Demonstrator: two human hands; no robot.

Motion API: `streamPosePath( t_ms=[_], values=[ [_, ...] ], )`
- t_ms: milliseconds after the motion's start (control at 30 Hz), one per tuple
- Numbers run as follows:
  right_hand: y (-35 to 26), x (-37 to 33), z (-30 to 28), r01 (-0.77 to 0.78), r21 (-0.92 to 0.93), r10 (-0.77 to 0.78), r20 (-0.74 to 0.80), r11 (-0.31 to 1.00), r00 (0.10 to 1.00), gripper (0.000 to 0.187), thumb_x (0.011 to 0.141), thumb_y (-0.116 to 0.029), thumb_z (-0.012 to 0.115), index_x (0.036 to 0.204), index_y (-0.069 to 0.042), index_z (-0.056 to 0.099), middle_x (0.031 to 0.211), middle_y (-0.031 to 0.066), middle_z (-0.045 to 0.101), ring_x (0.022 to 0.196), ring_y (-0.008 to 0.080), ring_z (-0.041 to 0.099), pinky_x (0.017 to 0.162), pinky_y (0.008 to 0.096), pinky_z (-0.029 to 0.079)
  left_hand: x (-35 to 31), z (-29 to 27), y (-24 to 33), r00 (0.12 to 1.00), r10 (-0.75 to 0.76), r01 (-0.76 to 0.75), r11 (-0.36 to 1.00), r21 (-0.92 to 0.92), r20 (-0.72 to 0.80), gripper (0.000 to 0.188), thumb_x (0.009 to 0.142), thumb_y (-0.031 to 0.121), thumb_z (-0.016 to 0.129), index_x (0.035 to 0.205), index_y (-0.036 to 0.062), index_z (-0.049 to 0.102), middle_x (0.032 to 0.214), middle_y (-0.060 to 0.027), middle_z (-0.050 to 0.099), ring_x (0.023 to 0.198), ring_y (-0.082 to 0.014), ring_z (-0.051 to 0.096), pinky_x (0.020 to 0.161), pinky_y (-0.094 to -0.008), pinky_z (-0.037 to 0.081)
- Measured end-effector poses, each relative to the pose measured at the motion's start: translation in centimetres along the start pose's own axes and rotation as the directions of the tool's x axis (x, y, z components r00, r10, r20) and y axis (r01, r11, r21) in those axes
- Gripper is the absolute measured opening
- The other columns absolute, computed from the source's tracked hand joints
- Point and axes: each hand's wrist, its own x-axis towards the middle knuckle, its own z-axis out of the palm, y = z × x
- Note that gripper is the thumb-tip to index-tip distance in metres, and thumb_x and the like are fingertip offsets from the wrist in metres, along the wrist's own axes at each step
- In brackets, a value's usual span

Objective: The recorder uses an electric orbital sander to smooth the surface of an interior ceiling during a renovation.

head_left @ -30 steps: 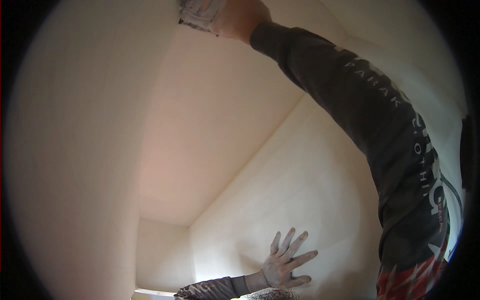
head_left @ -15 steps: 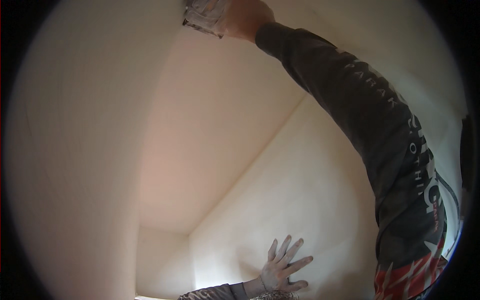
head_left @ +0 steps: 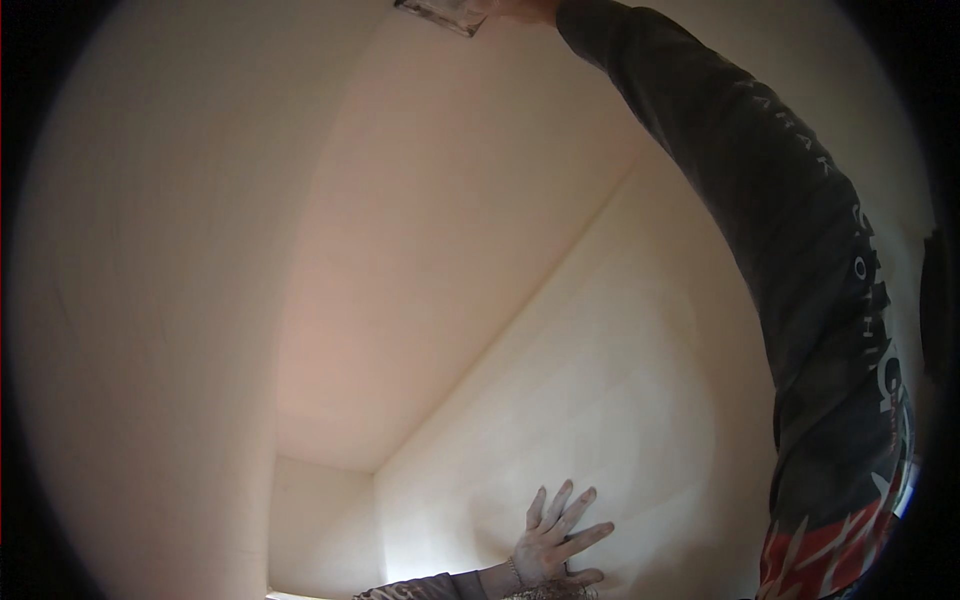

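Note:
My left hand (head_left: 545,548) lies flat against the pale wall (head_left: 560,400) at the bottom of the view. Its fingers are spread, whitish dust covers the skin, and a thin bracelet circles the wrist. At the top edge, my right hand (head_left: 528,10) is closed on a dusty grey sanding block (head_left: 447,14) with a flat rectangular base. The frame cuts off most of that hand and the upper part of the block. My raised right arm, in a dark sleeve with light lettering and a red patterned band, arches along the right side.
A smooth pale surface (head_left: 150,300) fills the left side, curved by the lens. Between it and the wall stretches a pinkish slanted surface (head_left: 430,250), meeting the wall along a diagonal seam. A small wall section (head_left: 325,520) closes the far lower corner. Something dark (head_left: 932,300) stands at the right rim.
My right hand and the sanding block have shifted up and to the right, now mostly out of frame. My left hand stays spread on the wall, appearing slightly lower and further left.

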Motion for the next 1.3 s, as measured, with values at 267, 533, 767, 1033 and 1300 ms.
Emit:
streamPosePath(
  t_ms=[267, 533, 767, 1033, 1300],
  values=[
    [2.6, 2.8, -0.4, -0.059, -0.137, 0.044, -0.107, 0.989, 0.993, 0.101, 0.069, -0.035, 0.087, 0.148, 0.007, 0.040, 0.146, 0.0292, 0.052, 0.136, 0.0421, 0.052, 0.114, 0.0463, 0.044, -0.3, 0.1, 0.0, 1.000, 0.008, -0.008, 1.000, -0.007, -0.018, 0.075, 0.084, 0.066, 0.071, 0.140, 0.0170, 0.064, 0.164, -0.0268, 0.034, 0.155, -0.0501, 0.020, 0.123, -0.0654, 0.005],
    [2.5, 2.8, -0.5, -0.096, -0.119, 0.088, -0.073, 0.988, 0.993, 0.093, 0.071, -0.034, 0.085, 0.142, 0.009, 0.044, 0.143, 0.0287, 0.054, 0.136, 0.0415, 0.051, 0.115, 0.0462, 0.044, -0.7, 0.0, -0.1, 0.999, 0.024, -0.024, 1.000, -0.020, -0.034, 0.074, 0.085, 0.067, 0.069, 0.140, 0.0166, 0.063, 0.163, -0.0285, 0.034, 0.154, -0.0522, 0.022, 0.122, -0.0664, 0.004],
    [0.8, 1.0, 3.0, 0.235, 0.382, -0.210, -0.107, 0.894, 0.972, 0.089, 0.076, -0.034, 0.085, 0.145, 0.004, 0.043, 0.126, 0.0299, 0.066, 0.120, 0.0388, 0.066, 0.105, 0.0411, 0.053, -0.8, -0.1, -0.1, 0.999, 0.025, -0.025, 1.000, -0.001, -0.040, 0.074, 0.086, 0.068, 0.067, 0.139, 0.0158, 0.063, 0.163, -0.0291, 0.034, 0.152, -0.0537, 0.024, 0.121, -0.0683, 0.008],
    [-7.5, -4.9, 1.6, -0.276, 0.085, 0.265, 0.118, 0.957, 0.957, 0.075, 0.084, -0.020, 0.078, 0.145, 0.004, 0.042, 0.116, 0.0284, 0.070, 0.109, 0.0407, 0.071, 0.097, 0.0451, 0.058, -0.7, -0.4, 0.1, 0.999, 0.007, -0.009, 0.999, -0.031, -0.045, 0.076, 0.082, 0.066, 0.071, 0.142, 0.0191, 0.061, 0.164, -0.0267, 0.034, 0.153, -0.0512, 0.024, 0.122, -0.0665, 0.006],
    [-11.2, -9.2, 5.4, -0.206, 0.184, 0.180, 0.150, 0.961, 0.972, 0.061, 0.089, -0.013, 0.069, 0.141, 0.005, 0.044, 0.113, 0.0302, 0.070, 0.107, 0.0430, 0.071, 0.092, 0.0482, 0.058, -0.7, -0.6, 0.6, 0.997, -0.008, 0.004, 0.998, -0.059, -0.072, 0.080, 0.076, 0.058, 0.078, 0.145, 0.0210, 0.061, 0.164, -0.0220, 0.035, 0.156, -0.0452, 0.023, 0.125, -0.0616, 0.005]
  ],
)
